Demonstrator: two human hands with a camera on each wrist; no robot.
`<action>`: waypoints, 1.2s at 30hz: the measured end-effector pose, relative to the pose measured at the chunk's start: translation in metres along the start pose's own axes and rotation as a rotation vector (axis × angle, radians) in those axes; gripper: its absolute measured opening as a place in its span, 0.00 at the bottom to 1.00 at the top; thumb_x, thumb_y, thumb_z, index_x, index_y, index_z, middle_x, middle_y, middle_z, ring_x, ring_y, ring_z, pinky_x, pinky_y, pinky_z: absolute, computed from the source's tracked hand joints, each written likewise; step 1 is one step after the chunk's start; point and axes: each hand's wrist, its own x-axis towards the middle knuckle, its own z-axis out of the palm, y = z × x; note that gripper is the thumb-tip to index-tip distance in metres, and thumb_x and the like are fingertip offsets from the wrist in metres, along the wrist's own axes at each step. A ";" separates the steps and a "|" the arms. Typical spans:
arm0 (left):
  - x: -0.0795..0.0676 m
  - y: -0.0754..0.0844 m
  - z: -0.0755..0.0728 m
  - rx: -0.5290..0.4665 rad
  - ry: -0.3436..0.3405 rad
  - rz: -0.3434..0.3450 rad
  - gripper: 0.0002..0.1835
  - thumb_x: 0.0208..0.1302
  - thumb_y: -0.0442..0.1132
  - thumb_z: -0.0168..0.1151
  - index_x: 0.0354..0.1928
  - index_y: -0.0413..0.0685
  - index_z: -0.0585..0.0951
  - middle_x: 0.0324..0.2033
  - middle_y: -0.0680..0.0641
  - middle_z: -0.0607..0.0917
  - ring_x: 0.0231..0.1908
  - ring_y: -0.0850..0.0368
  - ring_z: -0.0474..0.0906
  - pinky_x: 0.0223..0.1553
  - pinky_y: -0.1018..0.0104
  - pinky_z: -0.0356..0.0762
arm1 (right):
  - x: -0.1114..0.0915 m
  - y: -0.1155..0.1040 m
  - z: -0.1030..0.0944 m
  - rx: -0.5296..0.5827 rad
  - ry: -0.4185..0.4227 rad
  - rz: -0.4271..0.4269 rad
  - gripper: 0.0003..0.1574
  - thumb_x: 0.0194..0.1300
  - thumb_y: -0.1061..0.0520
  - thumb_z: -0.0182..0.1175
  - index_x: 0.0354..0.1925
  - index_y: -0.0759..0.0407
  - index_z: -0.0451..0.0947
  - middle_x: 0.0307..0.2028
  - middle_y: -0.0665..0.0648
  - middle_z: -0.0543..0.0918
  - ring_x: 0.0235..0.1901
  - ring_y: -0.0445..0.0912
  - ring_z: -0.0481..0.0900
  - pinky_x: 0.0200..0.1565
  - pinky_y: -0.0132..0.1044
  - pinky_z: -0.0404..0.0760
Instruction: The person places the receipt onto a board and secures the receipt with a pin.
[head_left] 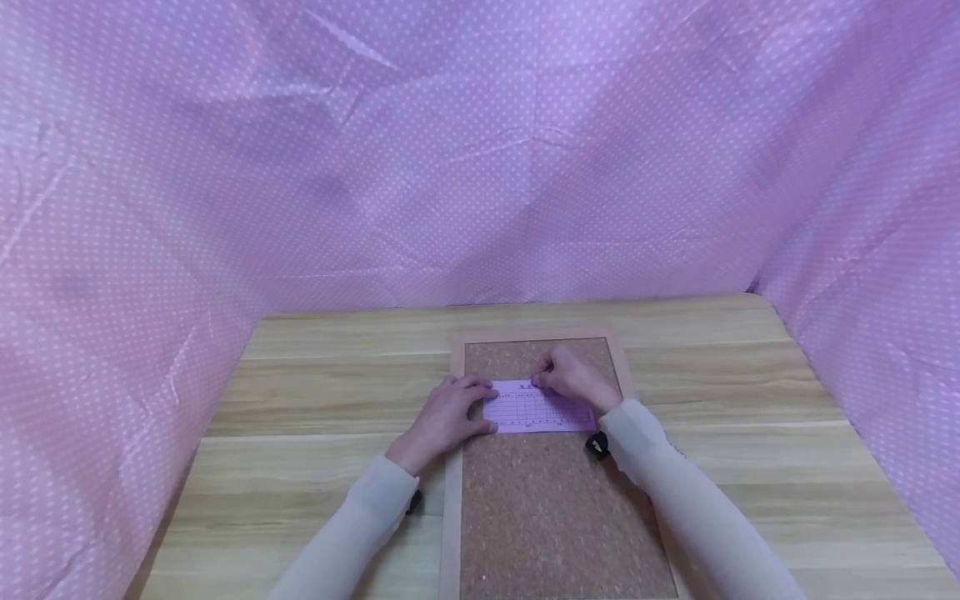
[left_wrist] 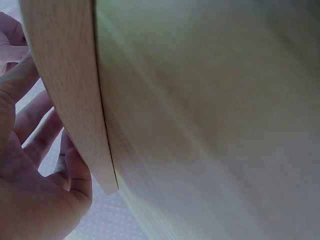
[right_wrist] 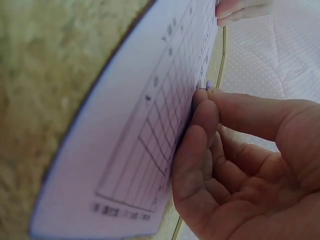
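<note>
A printed slip of paper (head_left: 525,410) with a ruled table lies crosswise on the upper part of a framed corkboard (head_left: 555,508). At its left end my left hand (head_left: 444,417) rests, fingertips on the upper corner and thumb by the lower one. My right hand (head_left: 576,377) reaches over the paper's top edge, thumb and forefinger pinching a small purple pushpin (right_wrist: 208,85). In the right wrist view the pin's thin point meets the paper near the printed heading; how deep it sits cannot be seen. The left wrist view shows the left fingers beyond the wooden frame (left_wrist: 70,90).
The corkboard lies on a wood-grain table (head_left: 315,392), its long side running toward me. A pink polka-dot cloth (head_left: 450,167) hangs around the table's back and sides. Black wrist straps (head_left: 597,446) show below the cuffs.
</note>
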 end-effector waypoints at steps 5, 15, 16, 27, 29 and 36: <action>0.000 0.001 0.000 0.011 0.002 0.004 0.28 0.60 0.48 0.77 0.60 0.45 0.84 0.60 0.50 0.81 0.56 0.47 0.73 0.58 0.50 0.71 | 0.000 -0.001 0.000 0.004 0.001 0.024 0.05 0.66 0.61 0.68 0.40 0.56 0.89 0.35 0.52 0.87 0.36 0.46 0.80 0.40 0.39 0.75; -0.001 0.002 -0.002 0.008 -0.007 -0.006 0.28 0.61 0.47 0.77 0.60 0.45 0.84 0.61 0.49 0.80 0.57 0.47 0.72 0.58 0.50 0.70 | -0.001 -0.003 -0.001 0.000 0.001 0.020 0.05 0.65 0.60 0.68 0.40 0.58 0.89 0.34 0.52 0.87 0.35 0.46 0.80 0.39 0.38 0.75; -0.001 0.002 -0.002 0.010 -0.007 -0.006 0.28 0.61 0.47 0.77 0.60 0.45 0.84 0.61 0.50 0.80 0.57 0.48 0.72 0.58 0.50 0.70 | -0.001 -0.004 -0.001 0.002 -0.001 0.023 0.05 0.65 0.60 0.68 0.40 0.58 0.89 0.34 0.52 0.87 0.35 0.46 0.80 0.39 0.38 0.75; 0.000 0.003 -0.003 0.015 -0.010 -0.008 0.27 0.61 0.48 0.77 0.61 0.45 0.84 0.61 0.49 0.80 0.56 0.48 0.73 0.57 0.50 0.71 | -0.001 -0.004 -0.003 0.009 -0.010 -0.014 0.05 0.65 0.60 0.69 0.39 0.59 0.89 0.32 0.52 0.86 0.32 0.45 0.79 0.35 0.35 0.74; 0.000 0.003 -0.003 0.016 -0.016 -0.011 0.28 0.61 0.48 0.76 0.61 0.45 0.84 0.62 0.49 0.80 0.57 0.47 0.72 0.57 0.50 0.71 | -0.002 -0.003 -0.003 0.014 -0.006 -0.033 0.05 0.65 0.60 0.68 0.39 0.60 0.89 0.32 0.52 0.86 0.32 0.44 0.79 0.35 0.35 0.75; 0.000 0.004 -0.003 0.014 -0.010 -0.009 0.28 0.61 0.47 0.77 0.60 0.44 0.84 0.61 0.49 0.80 0.56 0.47 0.73 0.57 0.50 0.71 | -0.005 0.004 -0.004 0.022 0.004 -0.163 0.08 0.64 0.64 0.66 0.40 0.60 0.89 0.33 0.51 0.88 0.34 0.44 0.80 0.40 0.40 0.77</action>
